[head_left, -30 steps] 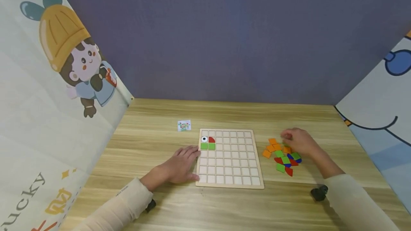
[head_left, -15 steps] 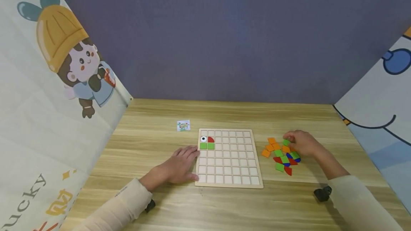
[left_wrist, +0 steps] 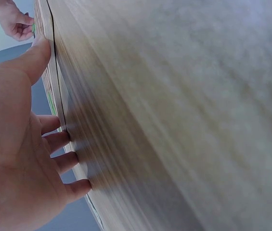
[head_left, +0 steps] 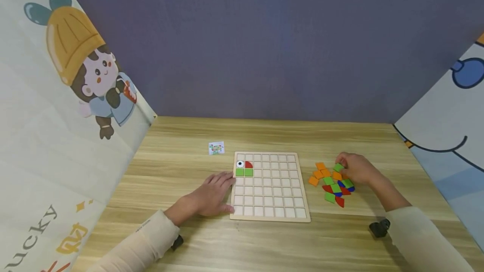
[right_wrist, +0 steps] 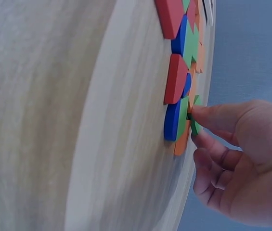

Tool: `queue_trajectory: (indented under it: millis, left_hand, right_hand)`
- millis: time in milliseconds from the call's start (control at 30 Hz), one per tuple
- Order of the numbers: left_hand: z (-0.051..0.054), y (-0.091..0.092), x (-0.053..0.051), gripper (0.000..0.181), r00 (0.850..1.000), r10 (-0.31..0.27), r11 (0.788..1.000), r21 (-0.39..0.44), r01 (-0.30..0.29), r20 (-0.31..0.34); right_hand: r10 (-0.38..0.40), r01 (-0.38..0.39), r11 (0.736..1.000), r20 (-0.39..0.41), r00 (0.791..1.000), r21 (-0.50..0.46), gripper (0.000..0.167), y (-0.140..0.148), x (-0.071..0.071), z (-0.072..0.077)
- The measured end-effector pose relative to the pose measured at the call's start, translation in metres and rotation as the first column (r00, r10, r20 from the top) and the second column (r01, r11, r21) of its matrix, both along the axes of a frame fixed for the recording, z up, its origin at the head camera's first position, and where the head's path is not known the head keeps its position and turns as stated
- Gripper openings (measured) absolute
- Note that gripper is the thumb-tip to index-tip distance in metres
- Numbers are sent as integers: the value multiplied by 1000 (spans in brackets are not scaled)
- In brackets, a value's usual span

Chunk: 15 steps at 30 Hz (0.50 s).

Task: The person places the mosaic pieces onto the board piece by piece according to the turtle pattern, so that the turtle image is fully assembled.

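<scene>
A green tile (right_wrist: pixel 197 126) is held above the worktop (head_left: pixel 272 242), in its right half, over the far side of the heap of loose pieces. The right hand (head_left: pixel 357 168) pinches it between thumb and forefinger, the other fingers curled below. Close by on the heap's left are orange squares (head_left: pixel 320 166); towards the front edge, further green squares (head_left: pixel 328 181) lie among red pieces (head_left: pixel 339 202) and curved blue pieces (right_wrist: pixel 171 125), some overlapping. Left of the heap, well apart from it, a wooden grid board (head_left: pixel 270 220) lies near the middle of the worktop. Its second row from the back has an eye tile (head_left: pixel 240 164) in the left-hand cell and a red quarter-round (head_left: pixel 248 165) beside it; two green squares fill the cells directly in front. The left hand (head_left: pixel 211 194) is spread, fingertips and thumb at the board's left edge. Off the board's back left corner is a small printed card (head_left: pixel 216 148). A dark wall (head_left: pixel 272 45) stands along the worktop's back edge, and a panel with a yellow-hatted cartoon figure (head_left: pixel 107 74) along its left edge.
</scene>
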State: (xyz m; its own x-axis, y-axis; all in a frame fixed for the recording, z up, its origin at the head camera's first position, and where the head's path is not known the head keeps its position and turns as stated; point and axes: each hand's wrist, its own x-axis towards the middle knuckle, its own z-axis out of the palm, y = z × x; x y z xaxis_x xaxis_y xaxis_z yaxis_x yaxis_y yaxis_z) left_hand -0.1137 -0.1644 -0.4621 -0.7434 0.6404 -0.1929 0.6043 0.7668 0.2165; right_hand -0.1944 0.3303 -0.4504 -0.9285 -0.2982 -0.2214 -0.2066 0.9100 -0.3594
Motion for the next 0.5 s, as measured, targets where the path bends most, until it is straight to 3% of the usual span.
queue_trajectory:
  millis: [500]
  left_hand:
    - [-1, -1, 0, 88, 1000, -9, 1000, 7, 9, -9]
  right_hand:
    - [-33, 32, 997, 17, 999, 74, 26, -2, 1, 5]
